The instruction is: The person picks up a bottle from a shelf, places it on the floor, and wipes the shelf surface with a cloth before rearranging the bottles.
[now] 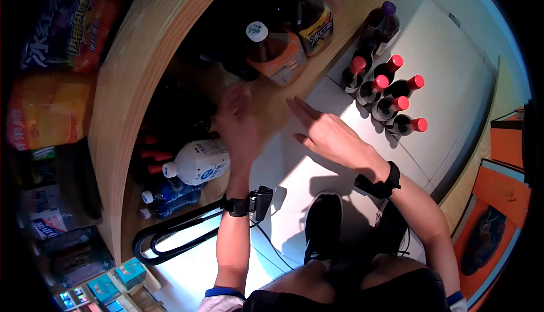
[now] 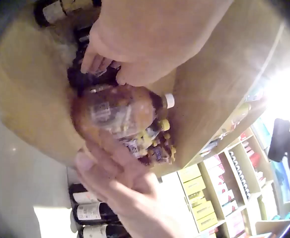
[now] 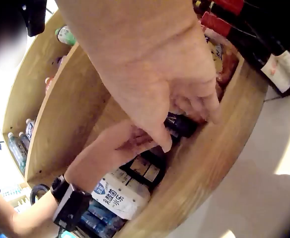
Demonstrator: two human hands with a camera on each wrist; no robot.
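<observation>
Bare shelf strip (image 1: 272, 101) between left hand (image 1: 239, 120) and right hand (image 1: 335, 139) gave room (narrow, though). Beyond fingertips, orange-labelled bottle (image 1: 280, 61) blocked way. White bottle (image 1: 203, 162) crowded left wrist's outer side. Floor (image 1: 292, 167) lay open between wrists; red-capped bottles (image 1: 380, 82) stood beyond right hand.

Short pale sleeves, black straps and dark clothes are dressing the person.
Light-coloured sleeves (image 1: 222, 302) are ending in bright blue trim. Behind the left hand (image 1: 239, 120), a black strap (image 1: 237, 206) is circling the wrist and carrying a boxy black camera (image 1: 261, 202); a thin dark cable (image 1: 271, 241) is trailing near it. Behind the right hand (image 1: 335, 135), a black wristband (image 1: 388, 183) is wrapping the wrist. A black garment (image 1: 402, 294) is covering the lap, and a black shoe (image 1: 323, 221) is showing a pale sole edge.
</observation>
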